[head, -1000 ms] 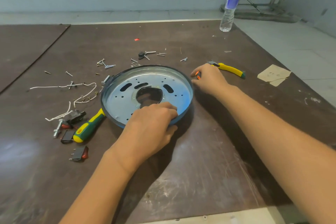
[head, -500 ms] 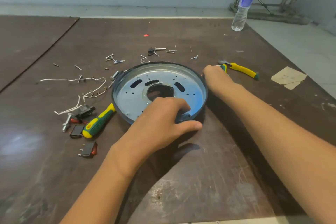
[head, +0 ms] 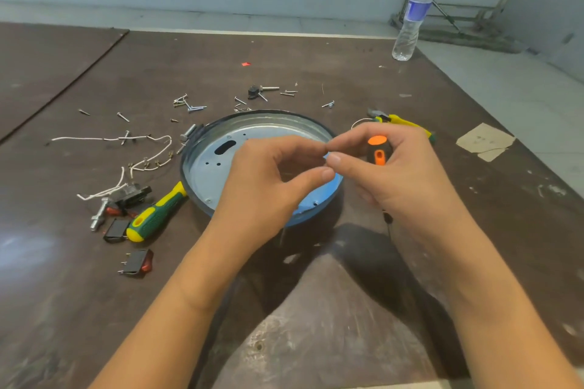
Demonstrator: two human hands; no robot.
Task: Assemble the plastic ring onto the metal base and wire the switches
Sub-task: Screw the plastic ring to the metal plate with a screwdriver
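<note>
The round metal base (head: 215, 167) lies on the brown table with a dark plastic ring (head: 182, 167) around its rim. My left hand (head: 268, 186) hovers over the base, its thumb and forefinger curled toward my right fingertips. My right hand (head: 407, 180) grips an orange and black screwdriver (head: 377, 148) in its palm, shaft pointing down, and its thumb and forefinger pinch at the left fingertips. Whatever sits between the fingertips is too small to see. Rocker switches (head: 139, 262) (head: 115, 229) and white wires (head: 151, 161) lie to the left of the base.
A green and yellow screwdriver (head: 158, 211) rests against the base's left side, next to a bolt (head: 98, 215). Several loose screws (head: 189, 106) are scattered behind the base. Yellow pliers (head: 404, 123) lie at the right, a cardboard scrap (head: 485, 142) beyond them. A water bottle (head: 410, 19) stands at the far corner.
My right hand picked up the orange screwdriver from beside the pliers and came in over the base. My left hand lifted off the base's near rim to meet it.
</note>
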